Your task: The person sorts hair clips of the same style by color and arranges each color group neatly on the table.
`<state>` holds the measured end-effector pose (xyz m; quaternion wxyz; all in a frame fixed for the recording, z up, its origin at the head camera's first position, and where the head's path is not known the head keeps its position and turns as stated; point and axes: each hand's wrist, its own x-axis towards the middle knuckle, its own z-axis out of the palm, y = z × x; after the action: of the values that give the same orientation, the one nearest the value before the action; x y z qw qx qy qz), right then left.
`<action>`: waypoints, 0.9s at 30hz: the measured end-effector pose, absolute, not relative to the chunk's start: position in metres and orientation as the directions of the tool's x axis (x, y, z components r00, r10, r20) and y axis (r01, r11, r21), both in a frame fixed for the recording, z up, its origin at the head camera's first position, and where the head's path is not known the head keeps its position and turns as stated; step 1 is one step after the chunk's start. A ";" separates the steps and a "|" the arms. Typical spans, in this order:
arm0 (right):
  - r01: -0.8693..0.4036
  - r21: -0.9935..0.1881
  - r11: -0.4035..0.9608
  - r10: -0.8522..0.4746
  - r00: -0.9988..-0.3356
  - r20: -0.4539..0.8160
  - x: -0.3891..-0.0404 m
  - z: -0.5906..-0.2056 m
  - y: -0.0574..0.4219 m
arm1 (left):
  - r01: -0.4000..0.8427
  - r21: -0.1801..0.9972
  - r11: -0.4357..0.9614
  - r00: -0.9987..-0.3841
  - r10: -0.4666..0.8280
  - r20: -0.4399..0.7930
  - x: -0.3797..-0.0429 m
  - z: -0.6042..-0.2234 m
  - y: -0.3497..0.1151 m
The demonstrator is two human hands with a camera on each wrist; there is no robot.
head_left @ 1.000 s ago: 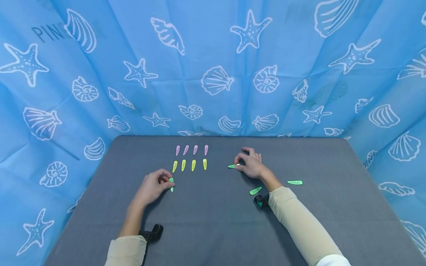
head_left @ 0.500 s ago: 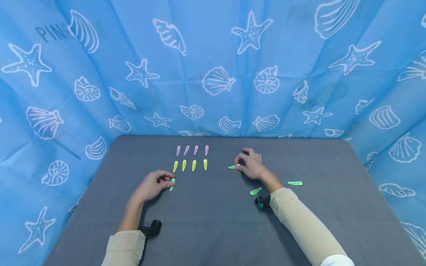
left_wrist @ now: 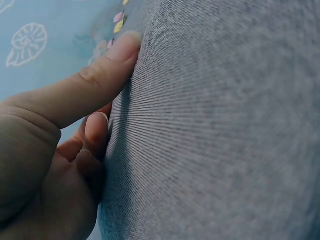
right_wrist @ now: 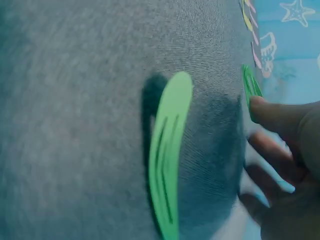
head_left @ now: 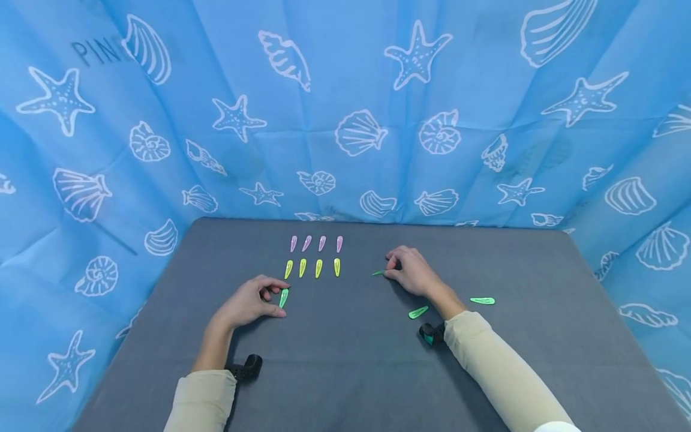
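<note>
A green snap hair clip (head_left: 284,297) lies below the left end of the yellow row. My left hand (head_left: 245,303) is around it, thumb and index finger spread apart at its two ends. In the left wrist view the thumb (left_wrist: 110,67) reaches straight along the cloth, and that clip is hidden. My right hand (head_left: 414,273) pinches another green hair clip (head_left: 377,273) between thumb and index finger, right of the rows. The right wrist view shows its narrow shape (right_wrist: 251,82) beyond the thumb. A loose green hair clip (right_wrist: 170,150) is large in that view.
Several pink hair clips (head_left: 322,243) form a back row, with several yellow hair clips (head_left: 318,268) in a row before them. Loose green clips lie near the right forearm, one on its left (head_left: 418,312) and one on its right (head_left: 482,300). A blue curtain (head_left: 356,72) hangs behind the grey table (head_left: 345,372).
My left thumb and index finger have spread apart, leaving the green hair clip on the cloth between them. The right hand's clip has turned more edge-on, and that hand's fingers have drawn in.
</note>
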<state>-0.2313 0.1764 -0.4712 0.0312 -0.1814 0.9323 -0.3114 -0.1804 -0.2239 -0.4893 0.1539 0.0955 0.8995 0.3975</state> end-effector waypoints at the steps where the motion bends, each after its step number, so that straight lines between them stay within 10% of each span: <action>1: -0.336 -0.593 0.731 -0.365 -0.928 0.077 -0.230 -0.470 0.175 | 0.048 0.746 0.664 -0.934 0.294 -0.202 -0.181 -0.489 -0.224; 14: -0.467 -0.589 0.659 -0.460 -0.870 0.175 -0.217 -0.451 0.143 | 0.002 0.742 0.671 -0.935 0.264 -0.236 -0.180 -0.488 -0.224; 27: -0.334 -0.725 0.603 -0.439 -0.897 0.048 -0.206 -0.456 0.074 | 0.000 0.745 0.667 -0.935 0.264 -0.237 -0.180 -0.485 -0.221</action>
<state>-0.2057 0.0744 -0.4561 0.0675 -0.2163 0.8927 -0.3895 -0.1796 -0.2214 -0.4852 0.1646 0.0733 0.8979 0.4015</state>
